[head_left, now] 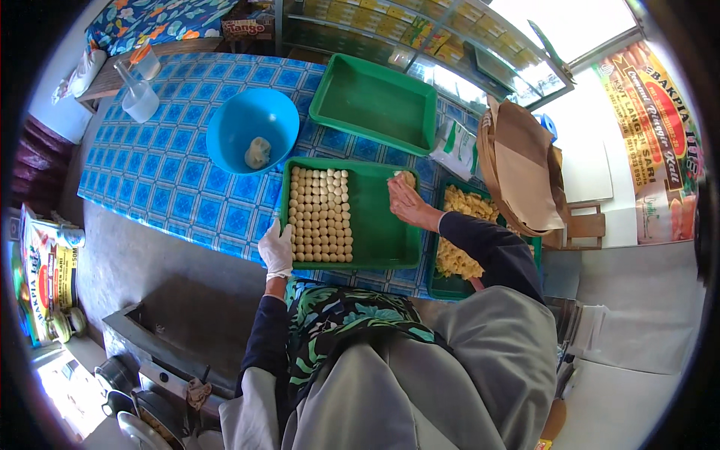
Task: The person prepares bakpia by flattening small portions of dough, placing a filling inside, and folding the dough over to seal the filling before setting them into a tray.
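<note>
A green tray [386, 232] lies on the table in front of me, its left half filled with rows of small round pale dough balls [321, 215]. My left hand [276, 249], in a white glove, is closed at the tray's lower left edge. Over the tray's far right corner, my right hand [411, 204] has its fingers together on a small tan, rounded piece [406, 178]. The fingers partly cover this piece, and I cannot make out its kind. Beyond the tray, a blue bowl [234, 124] holds a lump of white dough [258, 152].
Another green tray [375, 105] sits behind. At right, a tray of yellow crumbly pieces [459, 251] lies under my right forearm, near a round woven basket [523, 169] and a white plastic bag [455, 148]. A clear measuring jug [139, 101] stands far left on the blue checked tablecloth [161, 172].
</note>
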A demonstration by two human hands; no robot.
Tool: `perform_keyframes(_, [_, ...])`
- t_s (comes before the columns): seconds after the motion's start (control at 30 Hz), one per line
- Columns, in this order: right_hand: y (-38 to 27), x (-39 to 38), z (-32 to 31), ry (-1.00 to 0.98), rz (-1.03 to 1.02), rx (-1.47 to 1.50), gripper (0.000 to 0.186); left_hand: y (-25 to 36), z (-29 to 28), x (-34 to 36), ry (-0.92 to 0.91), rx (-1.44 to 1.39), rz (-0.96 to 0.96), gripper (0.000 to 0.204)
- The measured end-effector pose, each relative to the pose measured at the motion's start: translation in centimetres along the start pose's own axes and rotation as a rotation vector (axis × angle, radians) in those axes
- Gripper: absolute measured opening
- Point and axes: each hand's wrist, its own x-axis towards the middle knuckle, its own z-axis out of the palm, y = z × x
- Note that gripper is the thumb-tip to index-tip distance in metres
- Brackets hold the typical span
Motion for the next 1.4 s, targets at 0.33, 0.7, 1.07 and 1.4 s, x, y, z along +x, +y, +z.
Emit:
perform_keyframes(0.33, [2.2,0.4,-3.7,-0.021,-0.312,-0.442,0.021,0.8,0.0,0.8,-0.131,0.049,0.06,0.033])
perform_keyframes(0.7, [2.6,1.9,-4.7,-0.457,-0.295,-0.118,0.017,0.0,1.3,0.1,-0.056,-0.031,0.071,0.034])
perform_keyframes(1.07, [3.9,4.8,-4.1,-0.686,-0.251,0.05,0.016,1.5,1.5,-0.2,-0.022,0.069,0.087,0.036])
perform_keyframes(1.4, [0.4,-3.0,-5.5,-0.075,0.194,0.269,0.014,2.1,1.6,-0.2,-0.063,0.069,0.107,0.034])
